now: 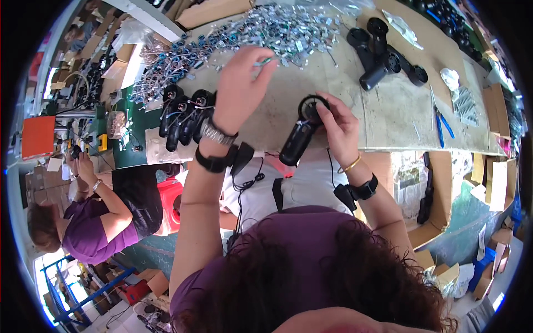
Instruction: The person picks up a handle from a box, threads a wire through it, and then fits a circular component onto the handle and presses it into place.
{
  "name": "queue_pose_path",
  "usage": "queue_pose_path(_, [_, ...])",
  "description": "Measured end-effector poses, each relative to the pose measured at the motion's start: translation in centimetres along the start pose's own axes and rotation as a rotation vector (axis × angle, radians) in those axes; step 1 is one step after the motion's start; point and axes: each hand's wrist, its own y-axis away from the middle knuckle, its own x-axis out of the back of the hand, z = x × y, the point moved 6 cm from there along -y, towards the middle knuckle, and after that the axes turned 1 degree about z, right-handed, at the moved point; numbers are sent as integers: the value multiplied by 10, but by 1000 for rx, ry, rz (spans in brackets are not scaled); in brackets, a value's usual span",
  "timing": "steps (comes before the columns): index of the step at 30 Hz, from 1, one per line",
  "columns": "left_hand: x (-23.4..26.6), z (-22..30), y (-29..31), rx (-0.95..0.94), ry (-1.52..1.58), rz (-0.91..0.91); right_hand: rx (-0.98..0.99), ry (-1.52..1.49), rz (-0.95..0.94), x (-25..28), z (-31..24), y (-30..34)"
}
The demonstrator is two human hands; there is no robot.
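Observation:
My right hand [340, 129] grips a black handheld fan housing [300, 139] by its round ring head, thumb on the ring. The handle slants down to the left over the table's near edge, and the ring looks open, without a grille. Farther up and to the left, my left hand [242, 83] is closed in a pinch on a small green piece [266, 61], too small to name exactly. That hand hovers at the near side of a wide heap of small silver, blue and green wired parts [294, 36]. Left of my left wrist lie several black fan housings [179, 119] side by side.
More black fan housings [383, 58] lie at the far right. Blue-handled pliers [443, 127] rest near a metal-looking grid [465, 105] at the table's right. An open carton [438, 213] stands below the table edge. A co-worker [91, 225] works at the left.

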Motion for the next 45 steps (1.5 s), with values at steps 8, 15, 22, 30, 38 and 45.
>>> queue_pose_path(8, [-72, -63, -66, -64, -525, 40, 121, 161, -4, 7, -4, 17])
queue_pose_path(15, [-73, -88, -70, 18, -687, 25, 110, 157, 6, 2, -8, 15])
queue_pose_path(22, [-69, -79, -72, -38, -666, -9, 117, 104, 10, 1, -7, 10])
queue_pose_path(30, [-45, -48, -65, -87, -507, 52, 78, 117, 38, 3, -5, 12])
queue_pose_path(38, [10, 25, -18, -170, -229, 135, 106, 105, 37, 3, -9, 12])
queue_pose_path(45, [-2, 13, 57, 183, 330, -259, 60, 68, 12, 6, 1, 12])
